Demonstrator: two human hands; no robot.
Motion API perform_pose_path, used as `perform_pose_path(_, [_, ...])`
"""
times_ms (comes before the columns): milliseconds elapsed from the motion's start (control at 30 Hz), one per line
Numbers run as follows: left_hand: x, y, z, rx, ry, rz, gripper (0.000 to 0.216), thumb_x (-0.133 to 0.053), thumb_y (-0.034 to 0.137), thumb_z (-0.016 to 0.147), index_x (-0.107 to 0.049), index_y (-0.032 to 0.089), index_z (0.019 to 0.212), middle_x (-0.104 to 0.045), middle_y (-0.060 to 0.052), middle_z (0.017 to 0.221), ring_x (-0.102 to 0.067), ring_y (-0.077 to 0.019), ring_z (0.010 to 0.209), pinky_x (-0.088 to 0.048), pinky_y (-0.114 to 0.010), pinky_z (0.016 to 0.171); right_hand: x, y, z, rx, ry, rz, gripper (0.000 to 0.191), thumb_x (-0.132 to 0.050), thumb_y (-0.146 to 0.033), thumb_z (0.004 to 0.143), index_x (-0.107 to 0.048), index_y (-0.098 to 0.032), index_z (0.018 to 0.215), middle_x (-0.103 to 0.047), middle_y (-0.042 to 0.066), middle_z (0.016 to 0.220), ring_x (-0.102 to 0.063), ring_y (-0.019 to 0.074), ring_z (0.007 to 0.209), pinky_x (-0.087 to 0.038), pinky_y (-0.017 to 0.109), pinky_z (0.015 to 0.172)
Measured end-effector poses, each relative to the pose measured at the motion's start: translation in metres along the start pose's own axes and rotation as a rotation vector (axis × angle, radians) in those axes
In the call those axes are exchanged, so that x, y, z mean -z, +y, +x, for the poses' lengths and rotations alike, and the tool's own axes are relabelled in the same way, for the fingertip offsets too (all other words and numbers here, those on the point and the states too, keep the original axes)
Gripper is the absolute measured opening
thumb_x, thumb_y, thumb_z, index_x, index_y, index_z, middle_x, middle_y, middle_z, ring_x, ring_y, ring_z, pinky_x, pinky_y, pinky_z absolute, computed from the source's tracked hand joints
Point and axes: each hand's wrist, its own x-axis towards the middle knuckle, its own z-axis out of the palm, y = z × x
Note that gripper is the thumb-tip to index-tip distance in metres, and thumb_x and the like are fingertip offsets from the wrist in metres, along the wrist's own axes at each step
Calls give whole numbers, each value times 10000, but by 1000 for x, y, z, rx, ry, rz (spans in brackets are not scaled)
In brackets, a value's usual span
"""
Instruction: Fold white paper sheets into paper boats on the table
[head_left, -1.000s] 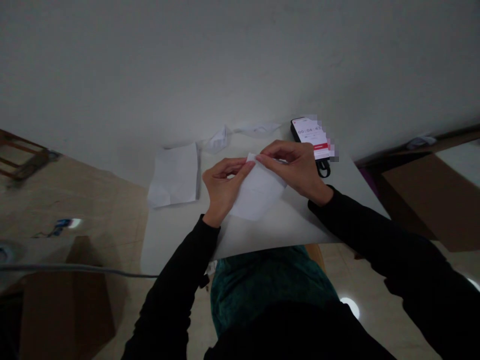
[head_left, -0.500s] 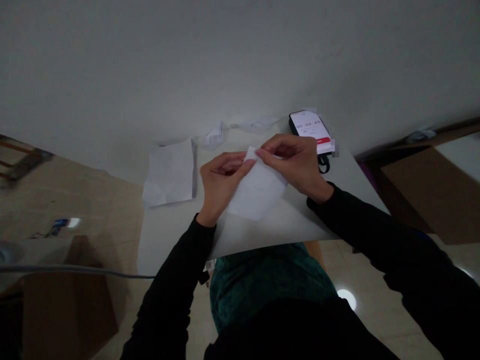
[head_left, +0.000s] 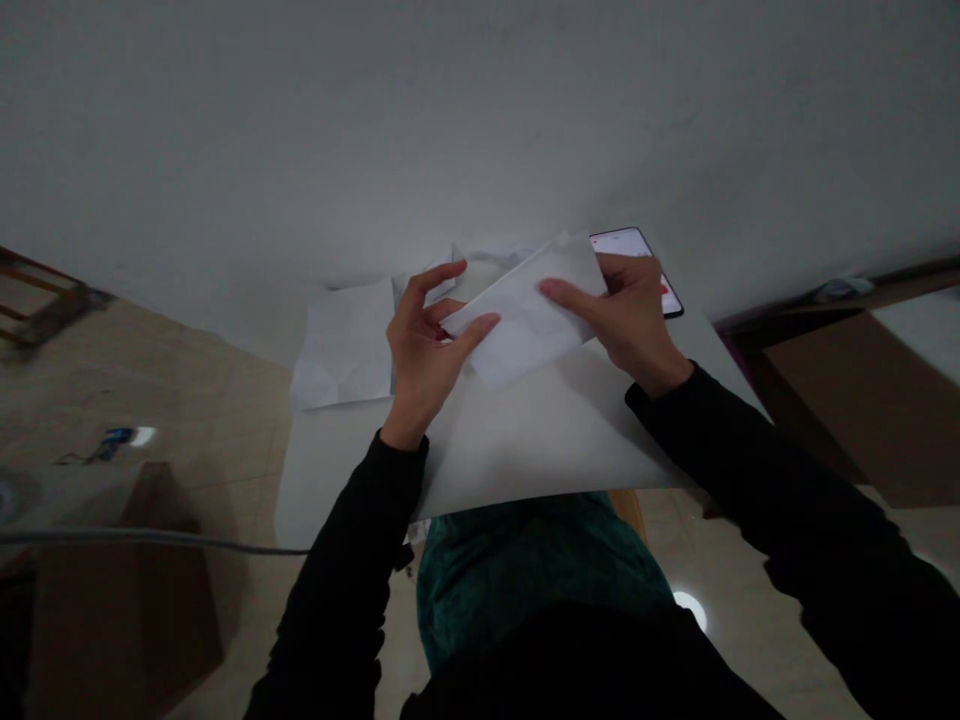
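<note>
Between my two hands, above the white table (head_left: 480,455), is a folded sheet of white paper (head_left: 525,320). My right hand (head_left: 630,310) grips its right side, thumb on top and fingers hidden behind. At its left corner, my left hand (head_left: 427,350) has the thumb on the near face; the index finger is raised clear of the paper, and other fingers are partly hidden behind it. Left of my left hand lies another creased white sheet (head_left: 346,340). Behind my right hand is a phone (head_left: 670,295) with a lit screen, partly covered by the hand and paper.
Crumpled paper pieces (head_left: 501,258) lie along the back of the table, against the wall (head_left: 450,130). Cardboard boxes stand at the right (head_left: 870,400) and lower left (head_left: 120,610). A grey cable (head_left: 150,540) runs in from the left toward my left sleeve.
The held paper has been turned and lifted, its long edge now slanting up to the right. My right hand has shifted from its top corner to its right side; my left index finger has risen.
</note>
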Motion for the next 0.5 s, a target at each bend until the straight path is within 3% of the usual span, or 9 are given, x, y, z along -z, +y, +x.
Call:
perform_pose_path(100, [1,1,1,-9,55,-21,534,-926,449,677,-665,267,1106,-717,-37,1209,-708,-108,726,-518,-197,533,0,-2,-2,-37,-3,-14,367,-847,-544,748,-723,-203,702,-615,-22,643,-573,126,598,-443,248,472])
perform_pose_path(300, [-2,-3,0,38,231,-47,383,-914,409,692,-649,252,920,-698,46,782,-647,-82,608,-499,-185,488,-1,0,0,-12,100,-13,409,-846,-572,736,-686,-208,637,-560,-32,597,-492,99,535,-375,242,438])
perform_pose_path(500, [-5,2,0,47,309,-43,327,-890,432,718,-669,227,846,-762,28,842,-673,-86,600,-537,-195,472,0,0,0,71,140,-52,421,-812,-607,758,-677,-222,653,-513,-29,587,-495,116,551,-391,263,459])
